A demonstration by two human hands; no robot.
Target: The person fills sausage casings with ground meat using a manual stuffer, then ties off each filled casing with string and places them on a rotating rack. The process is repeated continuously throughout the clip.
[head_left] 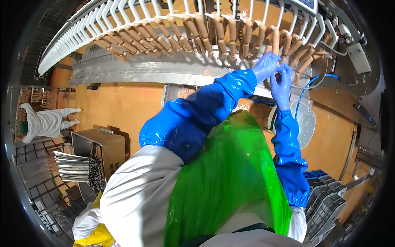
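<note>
Strings of brown sausages (222, 35) hang in a long row from curved white hooks (142, 8). My left hand (265, 66), in a blue-violet glove, closes its fingers at the lower part of one sausage string (275, 41). Just below and to the right, my right hand (281, 85) in a matching glove pinches thumb and fingers together at the same string's lower end. The fingertips of both hands nearly meet there, and the gripped part is mostly hidden. Blue waterproof sleeves (185, 111) cover both forearms, over a green apron (226, 177).
A wet metal trough (135, 68) runs beneath the row. Machine housing (362, 59) and a blue hose (306, 88) are at right, above a whitish tub (306, 123). Grey crates (325, 201) stand lower right. Metal rods (74, 166) lie at left; a co-worker in white (47, 123) is beyond.
</note>
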